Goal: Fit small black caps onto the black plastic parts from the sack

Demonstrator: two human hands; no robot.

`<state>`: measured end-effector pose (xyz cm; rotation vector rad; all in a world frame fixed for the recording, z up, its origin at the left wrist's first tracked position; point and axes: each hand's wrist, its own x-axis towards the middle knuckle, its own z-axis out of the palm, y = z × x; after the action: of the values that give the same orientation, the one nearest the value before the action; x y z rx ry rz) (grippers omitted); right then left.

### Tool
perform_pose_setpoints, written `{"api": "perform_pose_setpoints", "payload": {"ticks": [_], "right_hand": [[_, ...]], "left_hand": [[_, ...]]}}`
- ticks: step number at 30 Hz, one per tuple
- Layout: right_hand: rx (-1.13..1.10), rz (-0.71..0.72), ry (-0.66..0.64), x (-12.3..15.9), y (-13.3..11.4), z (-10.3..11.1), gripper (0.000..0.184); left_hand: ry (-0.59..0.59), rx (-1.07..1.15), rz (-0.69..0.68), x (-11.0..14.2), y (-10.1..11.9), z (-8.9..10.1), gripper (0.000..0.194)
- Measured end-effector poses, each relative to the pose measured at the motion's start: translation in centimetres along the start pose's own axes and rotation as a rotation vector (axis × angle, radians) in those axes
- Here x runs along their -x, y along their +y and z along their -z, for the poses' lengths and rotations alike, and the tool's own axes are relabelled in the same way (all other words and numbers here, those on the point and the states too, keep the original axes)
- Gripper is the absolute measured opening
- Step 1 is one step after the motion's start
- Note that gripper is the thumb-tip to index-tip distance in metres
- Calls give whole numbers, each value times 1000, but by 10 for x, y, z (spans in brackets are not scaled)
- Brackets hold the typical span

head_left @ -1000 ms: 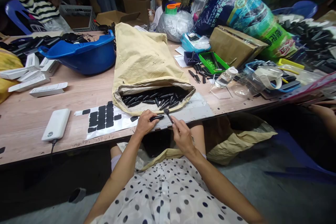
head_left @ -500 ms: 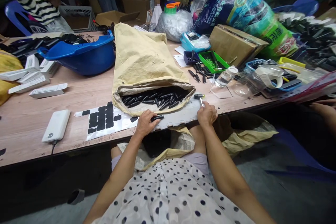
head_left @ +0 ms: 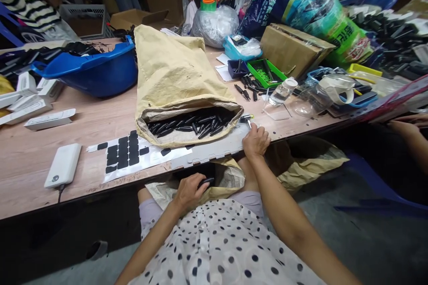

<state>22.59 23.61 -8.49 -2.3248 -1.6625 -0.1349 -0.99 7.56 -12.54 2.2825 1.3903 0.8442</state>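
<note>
My left hand (head_left: 189, 190) is below the table edge, over the mouth of a tan sack (head_left: 220, 182) in my lap, closed on a small black part (head_left: 206, 181). My right hand (head_left: 256, 140) rests at the table's front edge, fingers closed around a small hammer (head_left: 248, 120) with a black and yellow head lying on the wood. A tan paper sack (head_left: 177, 75) lies on the table with its mouth toward me, holding several black parts (head_left: 190, 124). A white sheet with black adhesive pads (head_left: 125, 153) lies to its left.
A white power bank (head_left: 63, 164) sits at the front left. Behind are a blue basin (head_left: 90, 69), white boxes (head_left: 50, 119), a green tray (head_left: 267, 73), a clear bottle (head_left: 282, 92), a cardboard box (head_left: 294, 49). Another person's hand (head_left: 409, 127) shows at right.
My left hand dropped from the table edge into my lap with the black part. My right hand swung right from the part and set the hammer down beside the sack's mouth.
</note>
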Motion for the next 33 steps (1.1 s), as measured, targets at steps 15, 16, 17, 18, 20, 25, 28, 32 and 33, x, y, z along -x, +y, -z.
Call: {"api": "perform_pose_setpoints", "payload": {"ticks": [15, 16, 17, 18, 20, 25, 28, 32, 33], "right_hand": [[-40, 25, 4, 2, -1, -1, 42], [-35, 23, -6, 2, -1, -1, 42], [-30, 20, -16, 2, -1, -1, 43], [-27, 19, -22, 2, -1, 0, 43], [-28, 19, -19, 2, -2, 0, 43], [-26, 20, 9, 3, -2, -1, 42], [-35, 27, 29, 2, -1, -3, 42], [-45, 34, 52, 2, 1, -6, 40], [-46, 35, 48, 1, 1, -6, 40]], "left_hand": [[324, -194, 413, -110, -43, 52, 19], [311, -244, 446, -119, -54, 55, 20], [280, -277, 464, -125, -64, 57, 20], [248, -303, 473, -130, -73, 58, 21], [201, -332, 484, -135, -84, 58, 21], [179, -372, 459, -127, -71, 63, 13], [173, -366, 342, -110, -50, 69, 16], [38, -312, 210, -84, -31, 62, 15], [11, -296, 204, -79, -30, 59, 14]]}}
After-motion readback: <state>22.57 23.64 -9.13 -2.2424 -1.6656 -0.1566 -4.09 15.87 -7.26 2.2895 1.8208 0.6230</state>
